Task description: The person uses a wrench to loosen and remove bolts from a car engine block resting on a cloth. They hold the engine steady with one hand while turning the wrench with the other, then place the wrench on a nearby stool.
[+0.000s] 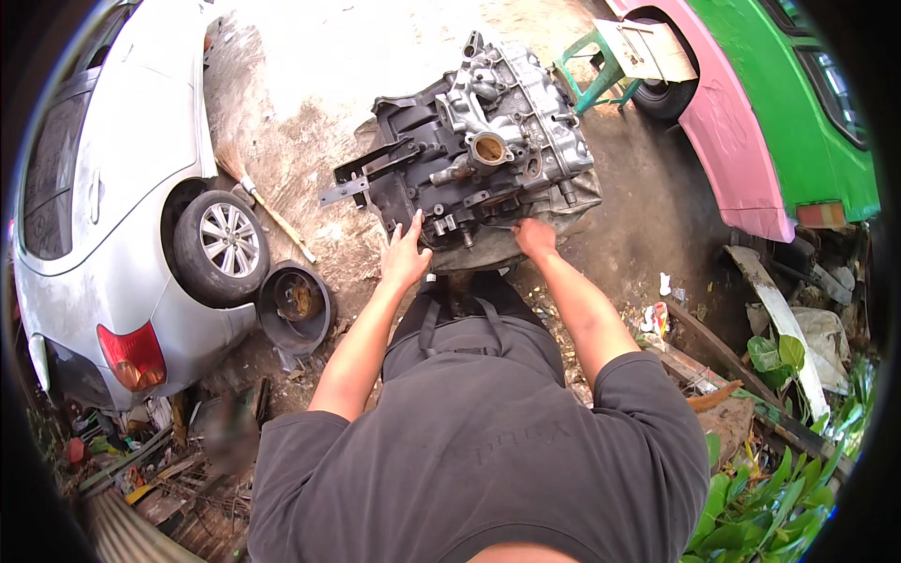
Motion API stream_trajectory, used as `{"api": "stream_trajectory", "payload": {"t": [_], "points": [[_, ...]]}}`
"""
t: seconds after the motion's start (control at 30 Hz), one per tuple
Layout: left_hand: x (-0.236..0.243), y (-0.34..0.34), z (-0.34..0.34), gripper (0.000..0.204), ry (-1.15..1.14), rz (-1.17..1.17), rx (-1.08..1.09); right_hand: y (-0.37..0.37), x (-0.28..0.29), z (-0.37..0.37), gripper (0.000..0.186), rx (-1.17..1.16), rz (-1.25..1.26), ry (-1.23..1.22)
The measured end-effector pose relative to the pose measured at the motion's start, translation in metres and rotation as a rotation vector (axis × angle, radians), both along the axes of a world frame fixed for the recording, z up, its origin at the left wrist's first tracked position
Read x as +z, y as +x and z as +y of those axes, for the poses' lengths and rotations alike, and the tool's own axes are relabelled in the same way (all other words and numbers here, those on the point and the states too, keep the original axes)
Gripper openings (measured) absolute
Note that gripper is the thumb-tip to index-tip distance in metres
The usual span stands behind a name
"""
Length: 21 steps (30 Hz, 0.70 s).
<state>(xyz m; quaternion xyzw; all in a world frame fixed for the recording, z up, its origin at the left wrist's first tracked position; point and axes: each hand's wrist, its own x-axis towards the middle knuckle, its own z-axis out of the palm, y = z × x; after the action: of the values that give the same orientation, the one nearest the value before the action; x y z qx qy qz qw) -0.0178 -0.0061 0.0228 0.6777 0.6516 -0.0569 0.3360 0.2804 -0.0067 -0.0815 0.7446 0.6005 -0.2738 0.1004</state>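
Note:
A large engine [502, 103] with a silvery upper part, a dark lower casing [404, 164] and a flat bracket on its left rests on a grey cloth [572, 202] in front of me. My left hand [405, 253] has its fingers stretched apart, the tips touching the near left edge of the dark casing. My right hand [533, 241] is curled at the near edge of the engine and cloth, right of centre. What those fingers grip is hidden. Whatever supports the engine is mostly out of sight.
A silver car [122, 141] stands left, with a broom [277, 220] and black basin [296, 310] beside it. Right are a pink and green vehicle [727, 150] and a green stool [596, 80] bearing a board. Scrap planks [765, 291], leafy plants [770, 507] and debris lie around.

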Motion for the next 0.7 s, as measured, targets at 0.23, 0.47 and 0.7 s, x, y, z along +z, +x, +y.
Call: {"api": "stream_trajectory", "payload": {"t": [0.23,0.47,0.7], "points": [[-0.003,-0.008,0.012,0.089,0.065,0.013,-0.089,0.003,0.014,-0.002,0.031,0.008,-0.065,-0.02],[-0.001,-0.015,0.016,0.088,0.037,0.018,-0.148,-0.01,0.022,-0.005,0.032,-0.061,-0.039,0.037],[-0.002,-0.018,0.02,0.088,0.002,0.007,-0.18,-0.012,0.032,0.011,0.035,-0.007,-0.073,0.048]]}}
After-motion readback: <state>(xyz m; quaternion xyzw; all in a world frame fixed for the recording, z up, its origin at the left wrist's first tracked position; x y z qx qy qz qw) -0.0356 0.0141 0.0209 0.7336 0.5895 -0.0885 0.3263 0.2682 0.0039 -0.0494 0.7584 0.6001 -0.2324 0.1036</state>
